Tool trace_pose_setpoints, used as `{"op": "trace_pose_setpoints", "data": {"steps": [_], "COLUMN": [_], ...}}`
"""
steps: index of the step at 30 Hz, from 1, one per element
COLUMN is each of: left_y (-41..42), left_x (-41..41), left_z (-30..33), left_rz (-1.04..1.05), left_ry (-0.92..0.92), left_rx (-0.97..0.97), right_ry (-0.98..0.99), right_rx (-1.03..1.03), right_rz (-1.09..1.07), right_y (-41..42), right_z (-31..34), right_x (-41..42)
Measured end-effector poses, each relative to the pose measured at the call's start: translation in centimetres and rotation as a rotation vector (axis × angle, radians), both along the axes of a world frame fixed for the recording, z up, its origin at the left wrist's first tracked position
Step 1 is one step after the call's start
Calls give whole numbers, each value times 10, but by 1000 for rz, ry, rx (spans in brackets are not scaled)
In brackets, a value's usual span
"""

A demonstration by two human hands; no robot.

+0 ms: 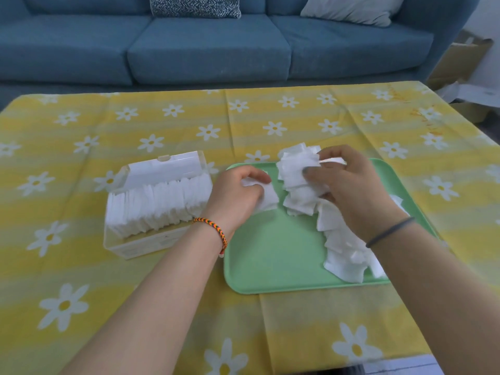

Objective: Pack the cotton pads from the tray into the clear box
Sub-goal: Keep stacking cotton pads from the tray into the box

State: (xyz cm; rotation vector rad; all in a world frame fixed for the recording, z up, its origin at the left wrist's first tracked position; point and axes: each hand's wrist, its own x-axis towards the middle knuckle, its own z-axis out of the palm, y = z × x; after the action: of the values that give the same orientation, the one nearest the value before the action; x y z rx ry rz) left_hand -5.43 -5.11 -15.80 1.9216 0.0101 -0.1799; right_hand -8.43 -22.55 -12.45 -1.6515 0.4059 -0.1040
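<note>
A low counter (pixel 81 266) covered by a yellow cloth printed with white daisies filled the near part of the view, and two bare forearms reached forward over it. The left wrist wore one braided bracelet (pixel 213 228) in orange and dark threads; the right wrist wore one dark band (pixel 389 231). On the right half of the counter lay one mint-green tray (pixel 273 261), its near left area bare. A loose row of white cotton pads (pixel 341 247) ran along the tray's right side from the near edge toward the far end; they overlapped too much to count. The right hand (pixel 354 193) was curled around the far end of that row, thumb and fingers pinching a ragged bunch of pads raised above the tray. Just beside it, the left hand (pixel 238 193) was closed on one smaller, neater stack of pads (pixel 266 197) over the tray's far left corner. Left of the tray, near but apart from it, stood one clear box (pixel 140 239) with its lid (pixel 165 169) tipped open at the back; a dense row of upright pads (pixel 159 207) filled most of it, again too many to count. Beyond the counter stood one blue sofa (pixel 205 50) with three seat cushions and two pillows, one patterned (pixel 194 5) and one pale (pixel 351 8). At the far right sat cardboard boxes (pixel 460 63), their number unclear.
</note>
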Motion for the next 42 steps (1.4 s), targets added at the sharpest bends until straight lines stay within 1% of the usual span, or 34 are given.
{"op": "trace_pose_setpoints", "data": {"steps": [1, 2, 4, 7, 9, 12, 15, 18, 20, 24, 26, 27, 29, 32, 33, 35, 37, 40, 42], "left_y": [-1, -2, -5, -8, -7, -7, -8, -8, -7, -4, -2, -2, -2, -6, -7, -5, -4, -4, -4], "left_x": [-1, -2, -2, -2, -2, -5, -6, -5, -5, -4, -3, -3, -3, -4, -4, -3, -3, -1, -2], "left_z": [1, 2, 5, 11, 12, 14, 16, 14, 10, 2, 1, 1, 3, 8, 7, 4, 1, -2, 0], "left_rz": [-4, -4, 7, 15, -26, -80, -90, -129, -159, -235, -247, -239, -214, -151, -130, -128, -166, -198, -204], "left_ry": [2, 9, 42, 104, 90, 62, 93, 107, 69, -85, -127, -132, -99, 97, 135, 122, 56, -24, -24], "left_rx": [11, 17, -12, -99, -79, -68, -91, -70, -43, 89, 110, 107, 73, -89, -120, -108, -58, -29, -51], "right_ry": [38, 72, 117, 164, 184, 207, 215, 194, 183, 197, 215, 222, 233, 226, 222, 208, 198, 193, 182], "right_rx": [139, 229, 293, 175, 107, 64, 36, -30, -34, -10, 35, 57, 34, 29, 47, 86, 106, 77, 46], "right_rz": [11, 26, 74, 113, 118, 156, 201, 229, 226, 219, 222, 229, 236, 211, 214, 246, 283, 286, 259], "right_y": [1, 1, 3, 3, 2, 0, -1, -2, -3, -3, -5, -7, -9, -13, -13, -12, -9, -6, -5], "right_z": [3, 4, 5, 4, 3, 4, 5, 7, 8, 6, 6, 7, 8, 11, 13, 15, 16, 15, 14], "right_x": [-2, -5, -8, -12, -13, -14, -14, -13, -13, -13, -13, -14, -15, -15, -15, -15, -16, -15, -13]}}
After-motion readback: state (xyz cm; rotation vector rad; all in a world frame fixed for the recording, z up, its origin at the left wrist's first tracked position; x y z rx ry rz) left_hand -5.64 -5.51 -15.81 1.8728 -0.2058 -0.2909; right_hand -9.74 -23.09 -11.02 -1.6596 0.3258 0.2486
